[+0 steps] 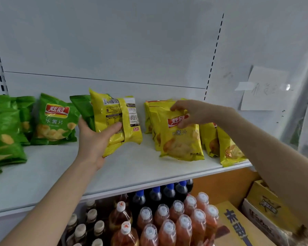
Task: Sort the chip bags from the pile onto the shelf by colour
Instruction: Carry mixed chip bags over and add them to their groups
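Chip bags: two colours are set apart on the white shelf [132,167], green at the left, yellow at the right
Green bags [55,121]: stood and leaned together at the left end of the shelf, the fronts mostly turned to the camera
Yellow row [210,139]: several bags are stood close together at the right end of the shelf
Held yellow bags [114,121]: two are kept together above the middle of the shelf, their printed backs shown; one single green bag [83,109] is seen just behind them
Left grip [92,141]: closed round the lower part of the held yellow bags, the thumb laid across them; whether the single green bag is also held cannot be told
Right grip [188,112]: the fingers are curled on the upper part of the front yellow bag [181,144], which stands in the yellow row
Lower level: orange bottles [167,228], dark bottles [167,192] and yellow cartons [238,226] are stored under the shelf
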### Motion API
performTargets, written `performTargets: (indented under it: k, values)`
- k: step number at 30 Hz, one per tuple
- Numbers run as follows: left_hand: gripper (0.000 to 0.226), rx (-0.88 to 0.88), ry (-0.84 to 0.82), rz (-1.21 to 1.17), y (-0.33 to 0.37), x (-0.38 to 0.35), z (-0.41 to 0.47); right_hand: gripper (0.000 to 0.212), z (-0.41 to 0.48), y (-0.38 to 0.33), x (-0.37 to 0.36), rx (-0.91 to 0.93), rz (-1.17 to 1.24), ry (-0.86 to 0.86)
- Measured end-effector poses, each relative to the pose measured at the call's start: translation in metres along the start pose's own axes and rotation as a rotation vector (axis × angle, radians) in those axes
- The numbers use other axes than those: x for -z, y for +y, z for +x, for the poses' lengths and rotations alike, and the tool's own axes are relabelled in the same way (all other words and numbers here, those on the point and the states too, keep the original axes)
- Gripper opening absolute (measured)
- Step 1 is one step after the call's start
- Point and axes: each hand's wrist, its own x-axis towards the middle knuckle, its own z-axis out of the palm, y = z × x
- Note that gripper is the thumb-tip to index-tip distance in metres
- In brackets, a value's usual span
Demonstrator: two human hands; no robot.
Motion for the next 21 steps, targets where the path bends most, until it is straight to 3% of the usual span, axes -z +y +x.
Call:
performTargets:
  k: [6, 10, 14, 17, 21]
  values:
    - [0.062, -0.004, 0.046, 0.003, -0.006, 0.001, -0.002, 0.062, 0.013, 0.013, -0.023, 0.064, -0.183, 0.116]
    - [0.069, -0.012, 0.06, 0.003, -0.009, -0.005, -0.003, 0.062, 0.013, 0.018, -0.025, 0.049, -0.238, 0.149]
    - [0.063, -0.02, 0.066, 0.011, -0.011, -0.008, -0.005, 0.053, 0.0, 0.014, -0.045, -0.001, -0.374, 0.377]
    - [0.057, -0.026, 0.07, 0.026, -0.011, -0.008, -0.006, 0.046, -0.014, 0.01, -0.077, -0.08, -0.272, 0.446]
    - [0.063, -0.028, 0.069, 0.027, -0.011, -0.009, -0.006, 0.06, -0.018, 0.015, -0.104, -0.131, -0.091, 0.371]
